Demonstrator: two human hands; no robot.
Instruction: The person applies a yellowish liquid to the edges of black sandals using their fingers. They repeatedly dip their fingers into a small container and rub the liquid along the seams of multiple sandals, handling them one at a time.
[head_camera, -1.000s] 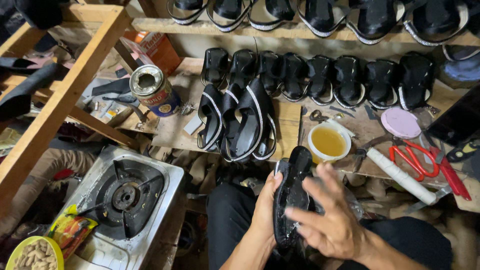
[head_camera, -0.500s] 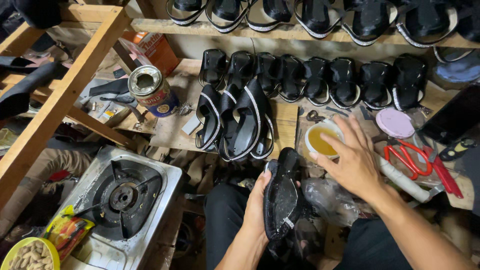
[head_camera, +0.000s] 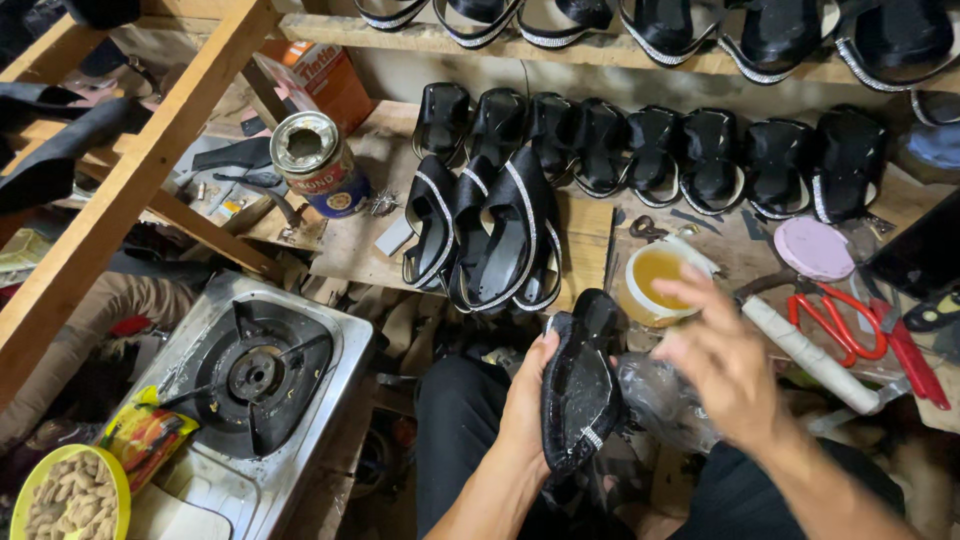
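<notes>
My left hand (head_camera: 522, 400) grips a black sandal (head_camera: 582, 380) with a studded strap, holding it on edge over my lap. My right hand (head_camera: 722, 360) hovers open just right of the sandal, fingers spread and blurred, holding nothing. Just above it sits a white bowl of yellow glue (head_camera: 660, 280) on the wooden bench (head_camera: 350, 240). A crumpled clear plastic bag (head_camera: 660, 400) lies under my right hand.
Three black sandals (head_camera: 490, 235) lean together on the bench, with rows of more behind and on a shelf (head_camera: 720, 60). A tin can (head_camera: 315, 160), red scissors (head_camera: 850, 320), white tube (head_camera: 805, 350) and pink lid (head_camera: 812, 248) lie around. Gas stove (head_camera: 255, 375) at left.
My right hand went from the sandal's sole up to the glue bowl and has now drawn back towards the sandal. The left hand turned the sandal on edge.
</notes>
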